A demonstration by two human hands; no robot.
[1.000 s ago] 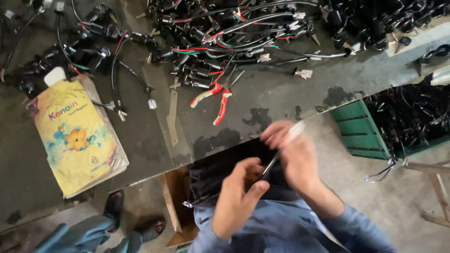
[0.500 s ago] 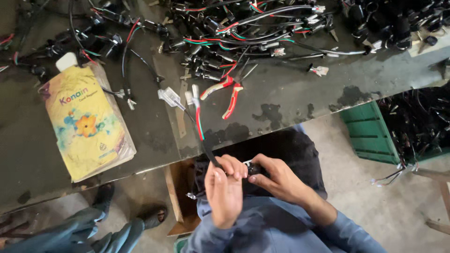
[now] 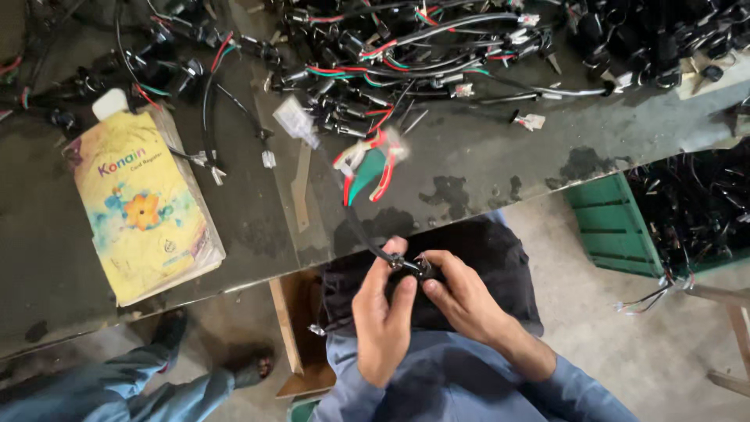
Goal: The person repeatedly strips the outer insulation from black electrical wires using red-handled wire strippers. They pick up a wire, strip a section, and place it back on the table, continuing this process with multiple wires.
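Both hands, left hand (image 3: 383,312) and right hand (image 3: 465,301), pinch a black cable (image 3: 355,223) below the wire-strewn bench (image 3: 484,168).

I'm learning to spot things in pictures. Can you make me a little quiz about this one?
1. True or false: both hands hold one black cable.
2. Which lies left of the wire pile? A) yellow book B) blue cup C) white plate
3. What colour is the crate at the right?

Key:
1. True: left hand and right hand grip the black cable.
2. A, the yellow book on the table, beside the wire pile.
3. Green crate.
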